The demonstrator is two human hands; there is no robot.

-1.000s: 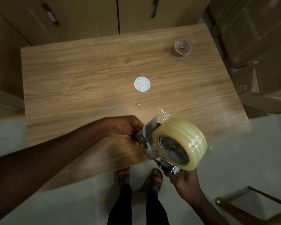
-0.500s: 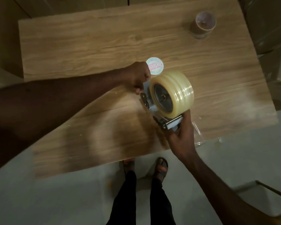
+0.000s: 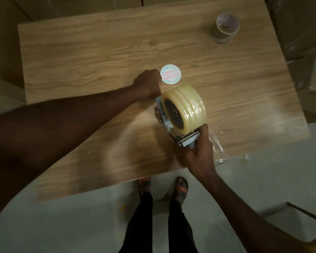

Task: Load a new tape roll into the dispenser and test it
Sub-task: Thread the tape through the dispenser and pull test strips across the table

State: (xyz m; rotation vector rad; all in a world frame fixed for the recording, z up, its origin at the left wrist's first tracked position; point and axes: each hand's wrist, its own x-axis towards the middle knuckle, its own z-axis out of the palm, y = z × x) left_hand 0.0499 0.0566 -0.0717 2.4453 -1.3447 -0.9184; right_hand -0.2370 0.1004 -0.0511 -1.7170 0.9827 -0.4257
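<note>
Wood-grain boards of a pale brown table (image 3: 80, 70) fill most of the view, above a grey floor (image 3: 62, 225). Left hand (image 3: 149, 85) is curled in a fist at the front end of the grey metal tape dispenser (image 3: 165, 118); what it pinches cannot be seen. Just beyond it lies a round white printed sticker (image 3: 170, 74). On the dispenser sits a thick roll of clear tape (image 3: 188, 108), mid-table. Right hand (image 3: 199, 154) grips the dispenser's handle beside crinkled clear film (image 3: 217, 145). Far right stands an empty brown cardboard tape core (image 3: 224, 30).
</note>
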